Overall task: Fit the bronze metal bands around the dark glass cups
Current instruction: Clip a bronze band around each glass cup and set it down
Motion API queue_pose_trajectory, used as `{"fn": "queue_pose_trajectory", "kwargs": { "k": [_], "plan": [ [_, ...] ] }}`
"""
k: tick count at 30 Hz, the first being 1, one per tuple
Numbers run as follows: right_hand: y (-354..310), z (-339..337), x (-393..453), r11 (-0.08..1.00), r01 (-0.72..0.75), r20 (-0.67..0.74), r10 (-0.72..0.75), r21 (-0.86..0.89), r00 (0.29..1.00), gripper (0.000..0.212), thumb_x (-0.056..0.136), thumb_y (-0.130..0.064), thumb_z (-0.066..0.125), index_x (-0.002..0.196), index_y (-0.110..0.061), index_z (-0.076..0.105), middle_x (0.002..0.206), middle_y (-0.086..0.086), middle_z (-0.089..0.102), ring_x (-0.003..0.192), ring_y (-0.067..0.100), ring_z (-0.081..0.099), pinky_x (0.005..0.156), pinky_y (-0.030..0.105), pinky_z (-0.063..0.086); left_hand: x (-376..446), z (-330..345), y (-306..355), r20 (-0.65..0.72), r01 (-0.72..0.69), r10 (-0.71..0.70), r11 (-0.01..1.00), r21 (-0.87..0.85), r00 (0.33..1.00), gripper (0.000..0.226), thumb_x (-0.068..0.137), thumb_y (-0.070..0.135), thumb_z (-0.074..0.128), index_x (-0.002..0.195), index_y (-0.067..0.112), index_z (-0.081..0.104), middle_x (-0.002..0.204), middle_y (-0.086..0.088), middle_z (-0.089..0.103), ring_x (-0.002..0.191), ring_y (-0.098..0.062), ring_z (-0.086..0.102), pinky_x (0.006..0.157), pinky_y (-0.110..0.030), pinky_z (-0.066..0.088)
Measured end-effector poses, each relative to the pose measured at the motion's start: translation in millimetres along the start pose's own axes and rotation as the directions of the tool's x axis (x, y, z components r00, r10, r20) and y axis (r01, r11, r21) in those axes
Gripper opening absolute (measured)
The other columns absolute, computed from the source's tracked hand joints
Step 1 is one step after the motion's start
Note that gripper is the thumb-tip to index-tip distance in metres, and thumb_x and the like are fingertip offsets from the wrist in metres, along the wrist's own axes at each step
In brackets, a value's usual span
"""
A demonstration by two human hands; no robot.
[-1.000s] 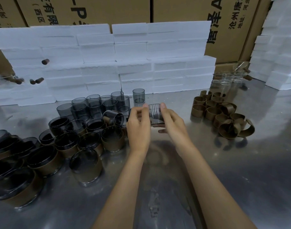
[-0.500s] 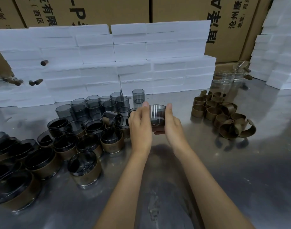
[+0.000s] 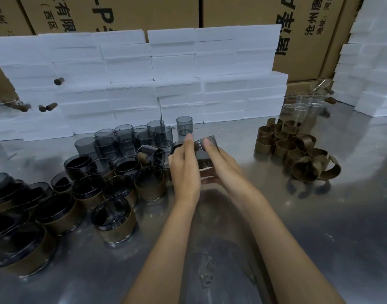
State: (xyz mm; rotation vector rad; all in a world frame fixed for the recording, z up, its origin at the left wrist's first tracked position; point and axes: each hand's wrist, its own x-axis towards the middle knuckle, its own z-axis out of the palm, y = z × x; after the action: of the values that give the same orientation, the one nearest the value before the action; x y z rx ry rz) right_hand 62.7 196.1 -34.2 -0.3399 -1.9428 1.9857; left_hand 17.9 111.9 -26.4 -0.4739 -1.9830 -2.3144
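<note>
Both hands hold one dark glass cup (image 3: 204, 153) above the middle of the steel table, tilted to the right. My left hand (image 3: 184, 170) grips its left side and my right hand (image 3: 221, 165) grips its right side with fingers underneath. A bronze band seems to sit on the cup's lower part, mostly hidden by my fingers. Loose bronze bands (image 3: 295, 150) lie in a heap at the right. Bare dark cups (image 3: 126, 139) stand behind the hands at left, and banded cups (image 3: 113, 220) fill the near left.
The steel table (image 3: 319, 227) carries white foam blocks (image 3: 179, 84) stacked along the back and at the far right (image 3: 372, 69). Cardboard boxes stand behind them. Clear glass cups (image 3: 304, 102) sit at the back right. One banded cup (image 3: 149, 154) lies on its side.
The cup in my hands has gone from upright to tilted toward the right, and both hands have shifted slightly leftward and lower around it.
</note>
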Motion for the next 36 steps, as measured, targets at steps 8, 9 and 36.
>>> {"fn": "queue_pose_trajectory", "kwargs": {
  "k": [8,9,36],
  "plan": [
    [-6,1,5,0.998,0.013,-0.215,-0.001,0.057,0.977,0.066,0.104,-0.066,0.023,0.102,-0.021,0.071,0.066,0.009,0.072,0.055,0.023,0.064,0.054,0.03,0.054,-4,1,12,0.142,0.02,-0.018,1.0,-0.011,0.99,0.042,0.086,0.054,0.055,0.091,0.018,0.075,0.115,-0.017,0.068,0.122,-0.034,0.058,0.111,-0.053,0.04],
    [-6,-1,5,0.991,0.004,-0.207,0.025,0.135,0.978,0.067,0.105,-0.065,0.025,0.105,-0.016,0.071,0.074,0.015,0.074,0.062,0.027,0.065,0.059,0.032,0.055,-6,2,14,0.171,0.045,-0.039,0.998,-0.032,0.985,0.038,0.085,0.053,0.058,0.096,0.021,0.076,0.119,-0.012,0.068,0.122,-0.028,0.059,0.111,-0.047,0.043],
    [-1,-17,2,0.927,-0.061,-0.164,0.13,0.371,0.978,0.065,0.09,-0.067,0.061,0.117,-0.009,0.069,0.098,0.012,0.071,0.09,0.024,0.066,0.08,0.035,0.049,-14,12,-2,0.276,0.04,-0.069,0.993,0.111,0.959,0.043,0.102,0.043,0.058,0.129,0.011,0.067,0.134,-0.008,0.061,0.122,-0.017,0.061,0.108,-0.045,0.049]
  ]
}}
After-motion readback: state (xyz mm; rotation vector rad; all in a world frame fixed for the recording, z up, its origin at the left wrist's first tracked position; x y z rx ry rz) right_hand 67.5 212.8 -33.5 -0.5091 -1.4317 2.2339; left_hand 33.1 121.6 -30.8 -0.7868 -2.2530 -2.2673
